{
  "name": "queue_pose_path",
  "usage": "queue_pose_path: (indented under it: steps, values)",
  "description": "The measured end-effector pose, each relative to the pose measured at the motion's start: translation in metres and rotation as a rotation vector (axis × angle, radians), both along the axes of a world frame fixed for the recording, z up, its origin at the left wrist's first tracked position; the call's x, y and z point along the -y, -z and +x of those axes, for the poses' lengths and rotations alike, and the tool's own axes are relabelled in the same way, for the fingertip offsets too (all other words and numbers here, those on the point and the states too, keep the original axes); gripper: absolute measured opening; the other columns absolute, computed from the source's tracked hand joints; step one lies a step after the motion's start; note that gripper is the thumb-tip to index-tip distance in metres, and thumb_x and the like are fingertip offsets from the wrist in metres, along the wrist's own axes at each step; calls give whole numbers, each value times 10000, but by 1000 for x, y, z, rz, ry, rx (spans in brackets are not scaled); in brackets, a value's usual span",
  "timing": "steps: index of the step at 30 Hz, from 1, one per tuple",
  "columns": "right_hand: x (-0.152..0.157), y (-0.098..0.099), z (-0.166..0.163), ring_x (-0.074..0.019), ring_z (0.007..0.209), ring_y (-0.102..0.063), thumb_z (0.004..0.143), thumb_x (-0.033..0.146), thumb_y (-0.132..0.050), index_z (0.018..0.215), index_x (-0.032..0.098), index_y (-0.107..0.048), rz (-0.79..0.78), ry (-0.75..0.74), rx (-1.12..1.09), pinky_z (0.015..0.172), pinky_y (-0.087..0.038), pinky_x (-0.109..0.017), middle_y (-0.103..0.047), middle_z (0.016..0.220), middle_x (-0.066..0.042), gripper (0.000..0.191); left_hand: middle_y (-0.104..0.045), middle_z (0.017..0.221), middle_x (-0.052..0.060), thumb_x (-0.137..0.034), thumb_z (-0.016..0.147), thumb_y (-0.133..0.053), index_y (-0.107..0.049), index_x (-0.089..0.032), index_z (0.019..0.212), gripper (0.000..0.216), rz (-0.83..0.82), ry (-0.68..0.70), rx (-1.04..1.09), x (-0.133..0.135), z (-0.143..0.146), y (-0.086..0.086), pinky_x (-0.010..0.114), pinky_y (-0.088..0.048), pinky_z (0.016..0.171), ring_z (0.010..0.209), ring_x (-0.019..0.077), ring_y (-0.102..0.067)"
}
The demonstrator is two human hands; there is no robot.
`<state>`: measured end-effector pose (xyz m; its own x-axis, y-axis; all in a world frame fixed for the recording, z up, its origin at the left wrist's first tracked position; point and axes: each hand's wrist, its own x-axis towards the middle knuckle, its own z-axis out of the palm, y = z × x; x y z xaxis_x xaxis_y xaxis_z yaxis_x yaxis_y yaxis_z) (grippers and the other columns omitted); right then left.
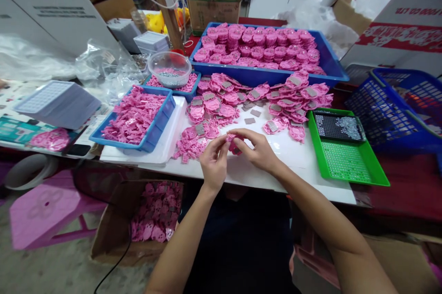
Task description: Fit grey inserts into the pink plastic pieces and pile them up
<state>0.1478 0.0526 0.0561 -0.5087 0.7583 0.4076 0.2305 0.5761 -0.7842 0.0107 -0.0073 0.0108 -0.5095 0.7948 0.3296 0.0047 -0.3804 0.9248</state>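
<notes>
My left hand (214, 163) and my right hand (256, 150) meet over the front part of the white work surface. Between their fingertips they pinch a small pink plastic part (230, 137); the fingers cover much of it. Under my right fingers shows a darker pink piece (235, 148), partly hidden. Just left of my hands lies a heap of small pink parts (188, 149). Behind them spread loose pink plastic pieces (226, 111), some with grey rectangles on them. Several flat grey plates (249, 120) lie loose on the white surface.
A blue tray (336, 73) of stacked pink pieces stands at the back. Left is a blue bin (152, 144) of pink parts, with a clear bowl (171, 83) behind. To the right sit a green tray (378, 172) and a blue basket (390, 114). A carton (103, 243) stands below.
</notes>
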Motion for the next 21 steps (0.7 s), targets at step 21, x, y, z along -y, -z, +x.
queue_pose_path:
  steps: [21]
  values:
    - [12,13,-13,-213,955,-575,1013,157,-406,1084,183,-520,260,60,-34,859,-544,-395,-573,994,-102,137,-774,998,62,-289,928,-661,-758,-238,1046,161,76,-109,-355,4,0,0,391,-579,915,957,218,-726]
